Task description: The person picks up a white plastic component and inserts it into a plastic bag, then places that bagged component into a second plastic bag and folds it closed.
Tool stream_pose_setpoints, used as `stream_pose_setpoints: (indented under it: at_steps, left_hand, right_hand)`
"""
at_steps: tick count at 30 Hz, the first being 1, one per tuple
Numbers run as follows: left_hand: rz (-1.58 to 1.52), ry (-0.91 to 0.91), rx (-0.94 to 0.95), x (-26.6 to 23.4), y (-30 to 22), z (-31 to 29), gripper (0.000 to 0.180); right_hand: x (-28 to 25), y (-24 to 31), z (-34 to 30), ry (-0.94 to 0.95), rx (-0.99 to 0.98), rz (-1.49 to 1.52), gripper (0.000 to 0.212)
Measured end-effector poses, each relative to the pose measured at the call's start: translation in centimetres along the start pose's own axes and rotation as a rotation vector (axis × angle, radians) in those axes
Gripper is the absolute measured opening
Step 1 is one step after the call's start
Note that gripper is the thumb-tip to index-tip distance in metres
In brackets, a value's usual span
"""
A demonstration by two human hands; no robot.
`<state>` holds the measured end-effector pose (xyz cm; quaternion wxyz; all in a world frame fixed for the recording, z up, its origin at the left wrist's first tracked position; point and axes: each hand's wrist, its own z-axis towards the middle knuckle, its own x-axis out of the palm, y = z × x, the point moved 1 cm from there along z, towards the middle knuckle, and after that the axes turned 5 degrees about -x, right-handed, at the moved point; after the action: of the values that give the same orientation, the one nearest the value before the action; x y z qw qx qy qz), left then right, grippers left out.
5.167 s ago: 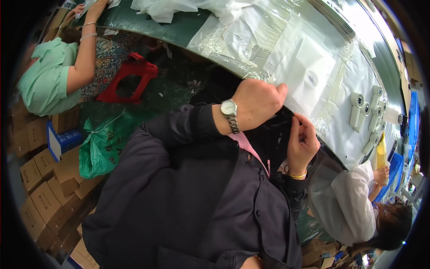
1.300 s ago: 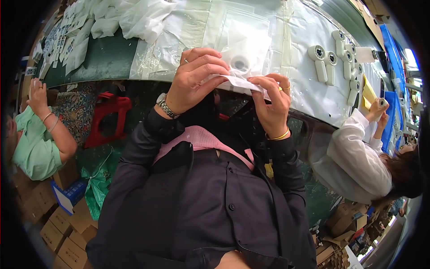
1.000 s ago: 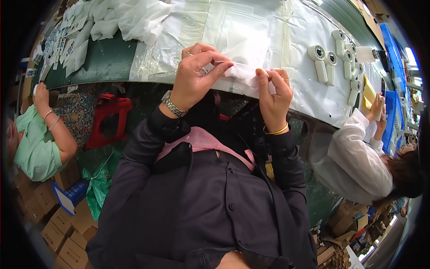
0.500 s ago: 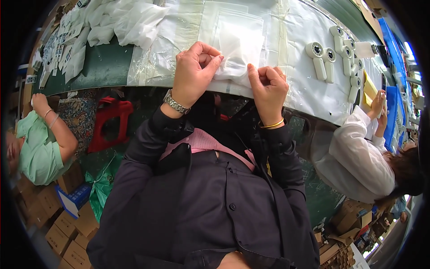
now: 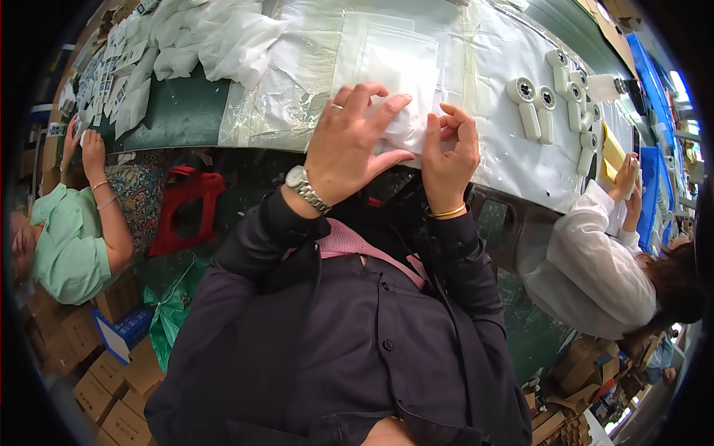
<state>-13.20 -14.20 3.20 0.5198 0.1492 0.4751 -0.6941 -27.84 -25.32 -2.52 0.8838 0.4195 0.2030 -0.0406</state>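
A white frosted plastic bag [image 5: 410,83], bulging at its near end, lies on the table's near side atop flat see-through bags [image 5: 362,37]. My left hand [image 5: 349,137] reaches around the left of that bulge, with thumb and fingers spread wide apart. At the bag's near right corner is my right hand [image 5: 451,157]. Its fingers are loosely bent, and a gap shows between thumb and forefinger. Whether either hand touches the bag is hard to see. What is inside the bag does not show through.
White handheld fans [image 5: 529,108] lie to the right on the plastic-covered table [image 5: 494,145]. White bags [image 5: 242,37] are heaped at the far left. People sit on both sides, one in a green top [image 5: 71,241], another in a white top [image 5: 595,260]. A red stool [image 5: 186,208] stands below the table.
My left hand has opened from a pinch on the bag and moved right and nearer. My right thumb and fingers have parted. The left-hand person's arms have shifted along the table edge.
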Motion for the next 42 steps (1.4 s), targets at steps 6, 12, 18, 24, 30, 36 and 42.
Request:
stream_pose_setpoints:
  at_steps: [6, 12, 18, 24, 30, 36, 42]
  left_hand:
    - [-0.081, 0.048, -0.154, 1.6, 1.7, -1.0, 0.063]
    - [-0.447, -0.104, -0.348, 0.3, 3.3, -1.2, 0.056]
    - [-0.47, -0.621, -0.445, -4.8, 8.8, -2.5, 0.047]
    - [0.32, -0.951, -0.517, -11.2, 16.9, -7.5, 0.048]
    - [0.396, -0.949, -0.627, -11.4, 20.8, -9.4, 0.049]
    - [0.783, -0.665, -0.565, -10.3, 20.9, -8.8, 0.062]
    - [0.178, -0.602, -0.272, -8.1, 13.7, -4.9, 0.038]
  right_hand:
    - [-0.1, -0.1, -0.4, -0.003, 0.026, -0.01, 0.016]
    - [-0.1, 0.5, -0.2, 0.043, -0.057, -0.056, 0.012]
    - [-0.1, 0.5, -0.4, 0.052, -0.07, -0.092, 0.009]
    - [-0.1, 0.2, -0.4, 0.058, -0.084, -0.085, 0.009]
    - [-0.6, 0.4, -0.3, 0.039, -0.058, -0.106, 0.009]
    - [-0.7, 0.1, 0.1, -0.02, -0.095, -0.098, 0.009]
    - [-5.6, -1.5, 4.8, -0.037, 0.079, -0.032, 0.025]
